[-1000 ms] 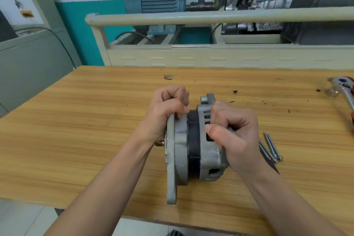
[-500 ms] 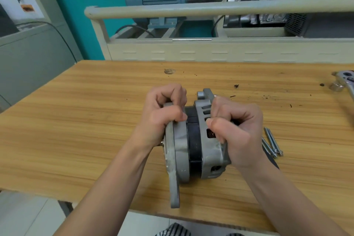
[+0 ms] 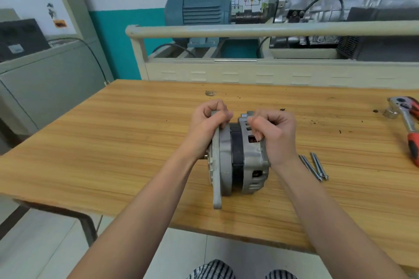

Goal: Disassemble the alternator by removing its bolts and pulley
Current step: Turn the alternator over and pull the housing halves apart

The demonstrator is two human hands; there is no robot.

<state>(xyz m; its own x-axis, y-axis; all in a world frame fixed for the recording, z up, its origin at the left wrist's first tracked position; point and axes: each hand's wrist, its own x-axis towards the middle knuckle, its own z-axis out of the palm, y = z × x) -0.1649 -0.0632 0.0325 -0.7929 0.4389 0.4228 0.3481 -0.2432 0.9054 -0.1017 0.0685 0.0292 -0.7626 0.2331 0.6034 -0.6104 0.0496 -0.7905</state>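
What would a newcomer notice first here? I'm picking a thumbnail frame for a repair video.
The grey alternator lying on its side at the middle of the wooden workbench, gripped at the top by both hands: left hand on the flat end plate, right hand on the vented housing. Next, the loose long bolts lying on the bench just right of it, and the red-handled ratchet at the far right edge.

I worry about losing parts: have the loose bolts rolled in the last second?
No. The bolts lie where they were on the table, just right of the alternator.
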